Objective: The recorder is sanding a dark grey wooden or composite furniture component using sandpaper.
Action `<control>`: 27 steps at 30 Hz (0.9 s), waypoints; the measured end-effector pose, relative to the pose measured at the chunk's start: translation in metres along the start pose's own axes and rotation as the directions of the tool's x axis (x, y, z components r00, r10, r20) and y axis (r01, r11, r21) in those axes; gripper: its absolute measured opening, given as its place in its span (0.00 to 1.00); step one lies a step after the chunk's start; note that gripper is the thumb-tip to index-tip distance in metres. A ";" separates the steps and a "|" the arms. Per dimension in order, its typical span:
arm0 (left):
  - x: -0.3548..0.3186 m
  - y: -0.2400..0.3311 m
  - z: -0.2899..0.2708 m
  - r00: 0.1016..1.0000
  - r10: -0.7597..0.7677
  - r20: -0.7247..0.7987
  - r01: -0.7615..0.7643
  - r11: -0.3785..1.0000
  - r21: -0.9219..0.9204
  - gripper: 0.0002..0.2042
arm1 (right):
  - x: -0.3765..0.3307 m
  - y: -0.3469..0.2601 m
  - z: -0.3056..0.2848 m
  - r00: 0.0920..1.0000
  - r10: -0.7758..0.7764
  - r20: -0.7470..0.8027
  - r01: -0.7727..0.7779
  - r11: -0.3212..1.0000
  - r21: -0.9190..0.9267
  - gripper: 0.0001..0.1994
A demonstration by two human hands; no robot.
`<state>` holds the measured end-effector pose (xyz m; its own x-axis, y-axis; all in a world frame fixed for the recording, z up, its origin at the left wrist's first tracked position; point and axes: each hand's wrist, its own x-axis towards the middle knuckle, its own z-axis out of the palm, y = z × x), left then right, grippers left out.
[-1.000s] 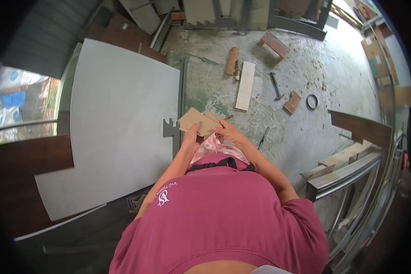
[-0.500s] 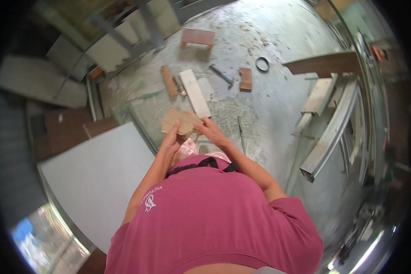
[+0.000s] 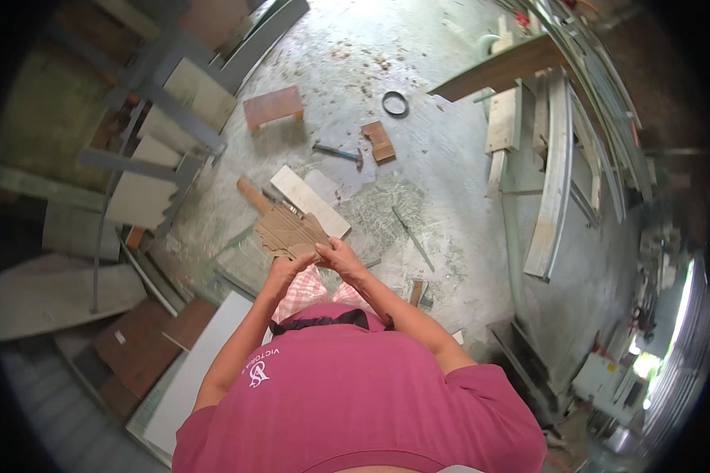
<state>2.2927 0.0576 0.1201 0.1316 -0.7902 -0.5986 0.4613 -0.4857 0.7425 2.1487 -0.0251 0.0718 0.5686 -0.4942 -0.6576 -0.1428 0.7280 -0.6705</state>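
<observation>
Brown piece: the flat brown piece is up in front of the person, held over the floor. It has lines across its top and a rough, bumpy edge. It looks like cardboard.
Left hand: the left hand is closed on the near edge of the brown piece. Some of its fingers are hidden.
Right hand: the right hand pinches the near right corner of the brown piece, just beside the left hand.
Behind the piece: a long white board lies on the floor, with a brown stick near it. The brown piece hides part of the stick.
Hammer: the hammer lies past the white board, its head near a brown block with a notch.
Ring: a black ring lies beyond the block.
Little stool: a low reddish-brown stool stands to the left of the ring.
Thin rod: a thin dark rod lies to the right of the hands.
Right side: a shiny metal frame is well apart from the hands.
Clothes: purple-pink shirt, pink checked trousers.
</observation>
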 end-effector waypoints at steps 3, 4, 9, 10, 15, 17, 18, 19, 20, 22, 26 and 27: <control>0.022 0.014 0.015 0.992 -0.050 0.113 0.023 0.974 0.227 0.16 | -0.022 -0.013 -0.012 0.994 0.003 -0.108 0.018 0.981 0.191 0.16; 0.032 0.015 0.019 0.981 -0.116 0.155 0.059 0.942 0.330 0.15 | -0.024 -0.012 -0.015 0.984 -0.038 -0.176 0.081 0.965 0.249 0.16; 0.060 -0.004 0.054 0.895 -0.270 0.356 0.009 0.807 0.590 0.12 | -0.044 0.032 -0.049 0.949 -0.130 -0.289 0.251 0.865 0.434 0.18; 0.058 -0.008 0.066 0.880 -0.257 0.400 0.009 0.850 0.527 0.12 | -0.049 0.046 -0.059 0.957 -0.125 -0.260 0.235 0.863 0.448 0.18; 0.051 -0.026 0.132 0.738 -0.412 0.534 -0.023 0.776 0.630 0.13 | -0.116 0.081 -0.069 0.883 -0.139 -0.448 0.420 0.659 0.624 0.17; 0.049 -0.035 0.155 0.640 -0.468 0.610 -0.156 0.698 0.699 0.13 | -0.143 0.095 -0.076 0.810 -0.166 -0.563 0.512 0.668 0.539 0.22; 0.051 -0.042 0.168 0.566 -0.490 0.663 -0.272 0.648 0.711 0.14 | -0.156 0.098 -0.080 0.783 -0.160 -0.600 0.550 0.629 0.549 0.22; 0.056 -0.053 0.182 0.596 -0.638 0.488 0.032 0.626 0.779 0.17 | -0.167 0.098 -0.080 0.697 -0.147 -0.702 0.617 0.622 0.482 0.21; 0.051 -0.064 0.195 0.571 -0.664 0.483 0.014 0.596 0.803 0.17 | -0.177 0.104 -0.085 0.601 -0.126 -0.789 0.667 0.622 0.409 0.21; 0.040 -0.084 0.210 0.636 -0.632 0.443 0.092 0.632 0.769 0.21 | -0.187 0.124 -0.095 0.554 -0.135 -0.821 0.681 0.640 0.355 0.20; 0.007 -0.119 0.255 0.497 -0.748 0.441 0.042 0.528 0.848 0.26 | -0.231 0.170 -0.111 0.410 -0.164 -0.897 0.706 0.680 0.198 0.21; -0.002 -0.128 0.263 0.489 -0.774 0.402 -0.012 0.455 0.891 0.27 | -0.250 0.173 -0.110 0.438 -0.126 -0.890 0.720 0.641 0.264 0.22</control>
<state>2.0028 0.0229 0.1050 -0.6457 -0.1602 -0.7466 -0.5731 -0.5444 0.6125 1.8928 0.1717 0.0826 -0.4541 -0.7312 -0.5090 0.5315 0.2362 -0.8134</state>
